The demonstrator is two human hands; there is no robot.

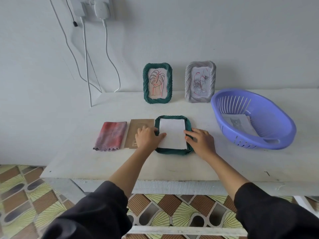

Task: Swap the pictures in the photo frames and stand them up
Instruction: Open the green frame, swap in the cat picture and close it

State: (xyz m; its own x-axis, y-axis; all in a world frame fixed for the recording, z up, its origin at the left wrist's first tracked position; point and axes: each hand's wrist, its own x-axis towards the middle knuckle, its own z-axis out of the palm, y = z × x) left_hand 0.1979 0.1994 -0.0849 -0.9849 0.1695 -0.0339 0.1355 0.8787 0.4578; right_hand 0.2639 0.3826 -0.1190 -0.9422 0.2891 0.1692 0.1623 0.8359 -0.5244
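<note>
1. Fingers of the left hand are bent over the left rim of the flat green frame. The thumb reaches onto the left edge of the white sheet. No grasp is visible; the hand presses down.
2. Fingers of the right hand are extended and released. Their tips rest on the right rim of the flat green frame, at the right edge of the white sheet.
3. The flat green frame lies on the worktop between the two hands. The white sheet sits inside its rim.
4. A brown backing board lies just beside the frame's left edge, partly under the left hand.
5. A folded red-and-grey cloth lies to the left of the board.
6. The upright green frame and the grey frame stand at the back of the worktop, near the wall. Each shows a line drawing.
7. A purple basket sits to the right, apart from the right hand. Loose pictures lie inside it.
</note>
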